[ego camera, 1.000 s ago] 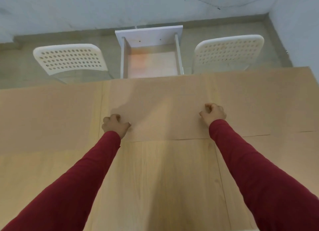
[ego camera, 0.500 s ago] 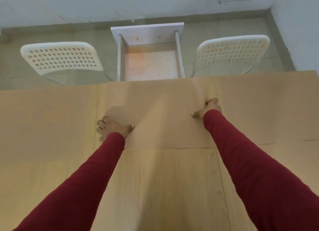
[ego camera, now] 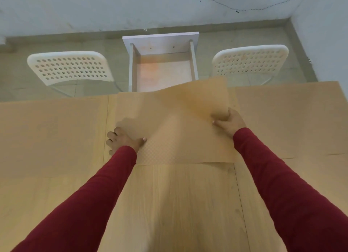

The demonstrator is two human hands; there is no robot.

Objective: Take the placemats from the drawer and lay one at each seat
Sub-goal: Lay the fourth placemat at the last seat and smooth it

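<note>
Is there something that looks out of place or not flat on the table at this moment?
Yes. The middle placemat is not flat: the right hand lifts its right side, so the far corner curls over the table edge toward the open drawer. The left hand presses its left side down.

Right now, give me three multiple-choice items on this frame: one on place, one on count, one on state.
1. Where is the open drawer?
A. between the two chairs
B. left of both chairs
C. on the table

2. How many white chairs show?
A. one
B. two
C. four

3. What is the right hand doing with the placemat?
A. lying flat on it
B. lifting its edge
C. not touching it

Key: 1 A, the drawer sits between the left chair and right chair. 2 B, only those two show. 3 B, the mat's right side is raised while the left hand presses on it.
</note>
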